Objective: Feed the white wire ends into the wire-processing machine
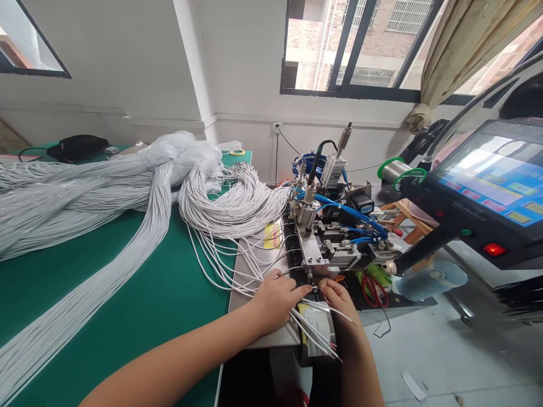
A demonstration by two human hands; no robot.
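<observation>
My left hand (275, 301) is closed over several white cables (313, 333), whose stripped ends stick out past my fingers. Its index finger reaches to a small metal fixture (314, 288) at the front of a soldering machine (314, 257). From the right, my right hand (339, 295) meets it there, thumb and fingertips pinched together. Whatever those fingertips hold is too small to make out. Beneath both hands lies the machine's black conveyor track (292, 249), with more cables laid across it from the left.
Long bundles of white cable (148, 226) cover the green table (190, 333), partly in clear plastic. To the right stand a touchscreen panel (496, 181) with a lit red button, a solder wire spool (401, 172) and red-handled scissors (375, 291). Blue air hoses (360, 215) loop over the machine.
</observation>
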